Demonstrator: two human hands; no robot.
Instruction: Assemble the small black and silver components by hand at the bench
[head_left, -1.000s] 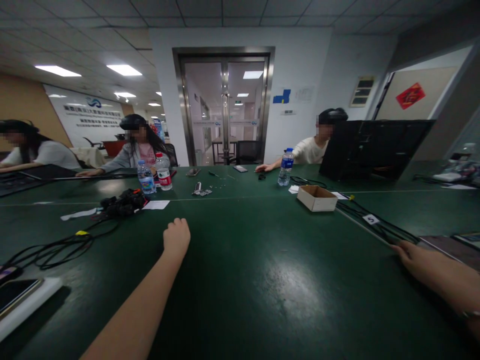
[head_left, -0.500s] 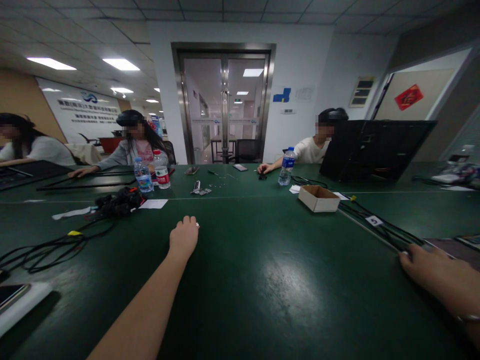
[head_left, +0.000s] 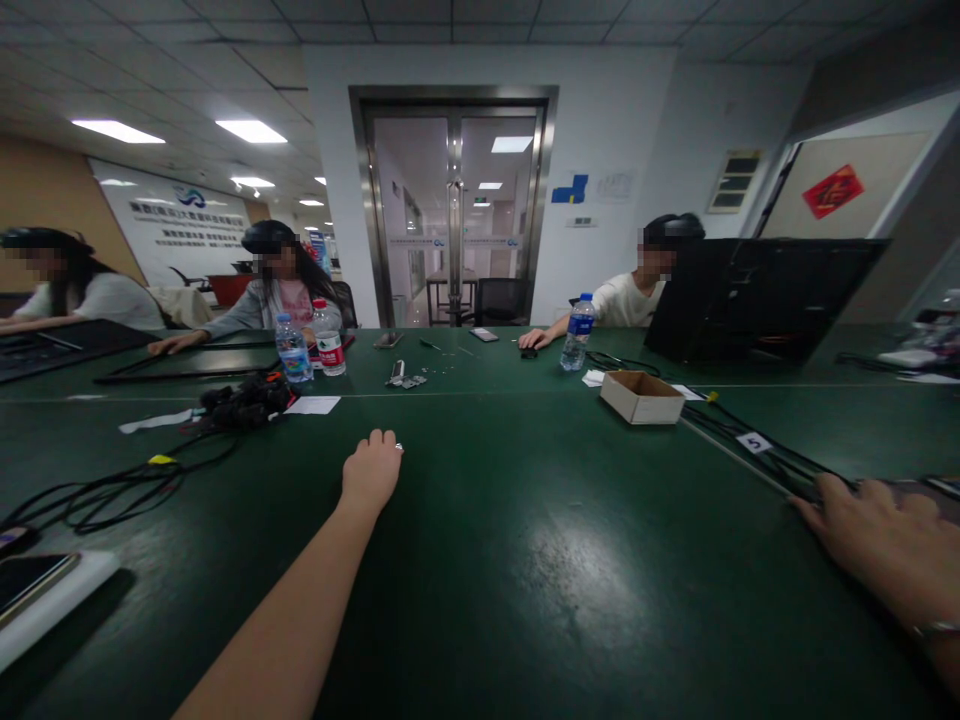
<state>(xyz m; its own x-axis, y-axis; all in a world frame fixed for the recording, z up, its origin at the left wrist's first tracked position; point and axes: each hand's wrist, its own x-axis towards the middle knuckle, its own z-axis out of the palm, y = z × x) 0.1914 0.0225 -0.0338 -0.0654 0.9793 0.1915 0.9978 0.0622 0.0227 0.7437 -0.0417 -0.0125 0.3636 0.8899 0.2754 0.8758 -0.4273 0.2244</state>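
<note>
My left hand (head_left: 373, 470) rests on the green table with its fingers curled closed. A small shiny silvery piece (head_left: 399, 447) shows at its thumb side; what it is cannot be made out. Over the right side of the table, my right hand (head_left: 885, 530) has its thumb apart from the fingers, and nothing shows in it. Its fingertips lie beside the black cables (head_left: 787, 462), which carry a white tag (head_left: 754, 442) marked 5. Partly hidden behind that hand is a dark flat item (head_left: 941, 487).
An open cardboard box (head_left: 643, 410) stands ahead on the right. Bottles (head_left: 576, 335), a large black panel (head_left: 757, 300) and a dark tangled bundle (head_left: 244, 402) are on the table (head_left: 480, 560). Coiled cables (head_left: 112, 490) and a phone (head_left: 34, 580) lie left. Co-workers sit opposite.
My right hand has shifted slightly forward, and its thumb has spread from the fingers. The left hand stays in place, curled. The whole view has turned slightly left.
</note>
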